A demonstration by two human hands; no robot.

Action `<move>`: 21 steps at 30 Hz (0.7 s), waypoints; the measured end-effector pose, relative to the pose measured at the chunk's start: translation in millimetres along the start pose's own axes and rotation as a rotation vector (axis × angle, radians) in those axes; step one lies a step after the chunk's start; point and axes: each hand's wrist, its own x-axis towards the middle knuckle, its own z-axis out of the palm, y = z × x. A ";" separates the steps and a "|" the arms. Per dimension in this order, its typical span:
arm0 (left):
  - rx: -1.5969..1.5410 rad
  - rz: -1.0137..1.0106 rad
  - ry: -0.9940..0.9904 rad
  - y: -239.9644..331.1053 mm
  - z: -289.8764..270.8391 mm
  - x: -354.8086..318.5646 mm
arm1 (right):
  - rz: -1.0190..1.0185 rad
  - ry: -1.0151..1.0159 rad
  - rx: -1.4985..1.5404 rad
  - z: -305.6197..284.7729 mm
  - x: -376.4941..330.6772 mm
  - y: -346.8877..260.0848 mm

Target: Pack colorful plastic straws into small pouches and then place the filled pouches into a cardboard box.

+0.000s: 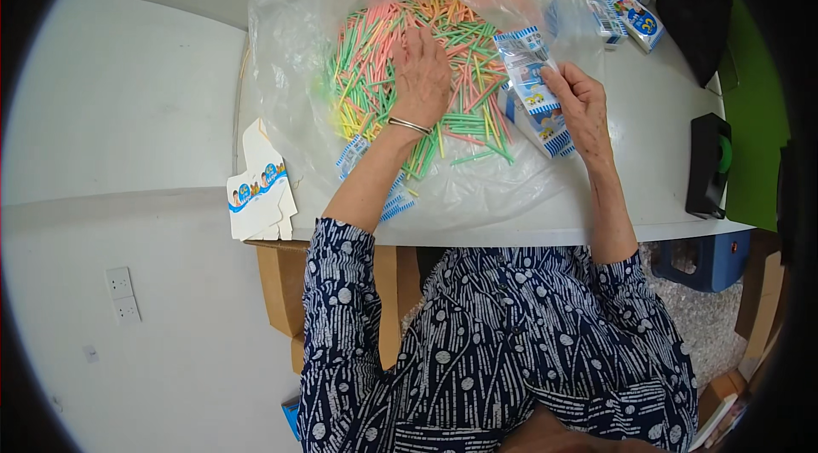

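Note:
A heap of thin pink, green, yellow and orange sticks (371, 44) lies on a large clear plastic bag (290, 86) spread over the white table. My left hand (422, 74) rests on the heap with its fingers stretched forward among the sticks, and it wears a bracelet at the wrist. To the right, my right hand (581, 103) pinches a small blue-and-white printed packet (524, 69) by its right side, above the bag. Under that packet lie more packets of the same kind (545, 131). Several others (396, 201) lie beside my left forearm, which partly covers them.
Flattened white-and-blue cartons (260, 189) sit at the table's left edge. Several small blue-and-white boxes (635, 14) stand at the far right, beside a black bag (694, 14). A black tape dispenser (707, 163) is at the right edge. Below the table is a cardboard box (281, 287).

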 end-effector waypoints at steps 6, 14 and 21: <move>-0.042 -0.117 -0.002 -8.7 15.8 4.5 | -0.022 0.030 -0.025 2.7 0.1 -3.3; -0.116 -0.048 0.014 -16.6 10.2 0.3 | -0.004 0.016 0.023 7.3 -2.3 -6.8; 0.092 0.035 0.121 -15.7 28.8 15.7 | 0.023 0.007 0.028 9.4 -1.3 -6.2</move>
